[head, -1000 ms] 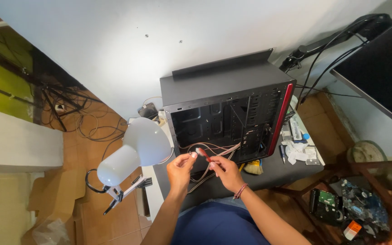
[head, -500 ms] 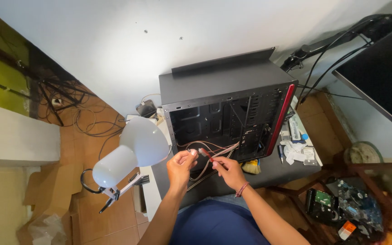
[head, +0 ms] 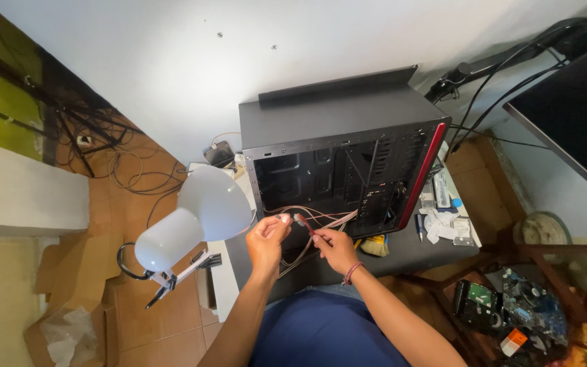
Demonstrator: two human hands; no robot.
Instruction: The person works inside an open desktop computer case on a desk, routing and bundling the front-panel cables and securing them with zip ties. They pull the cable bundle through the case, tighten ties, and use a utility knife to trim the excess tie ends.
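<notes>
A bundle of thin pinkish cables (head: 321,228) runs out of the open side of a black computer case (head: 334,146) and down to the person's hands, ending in a small reddish connector (head: 302,221) that sits just between the two sets of fingertips. The right hand (head: 338,250) pinches the cable right behind that connector, thumb and forefinger closed on it, with a beaded band on the wrist. The left hand (head: 266,241) has its fingers curled in close on the connector's other side; whether it actually grips a cable end cannot be told from here. Beyond the fingers the case stands with its panel off, its inside mostly a dark bare cavity with the cable bundle trailing from the lower part and a red strip along its front edge. To the left of the left hand's fingers, just beside them, hangs a white desk lamp (head: 195,221) on a clamp arm. To the right of the right hand's fingers, on the dark table (head: 402,255), lie a yellow cloth (head: 375,246) and crumpled white papers (head: 443,223).
</notes>
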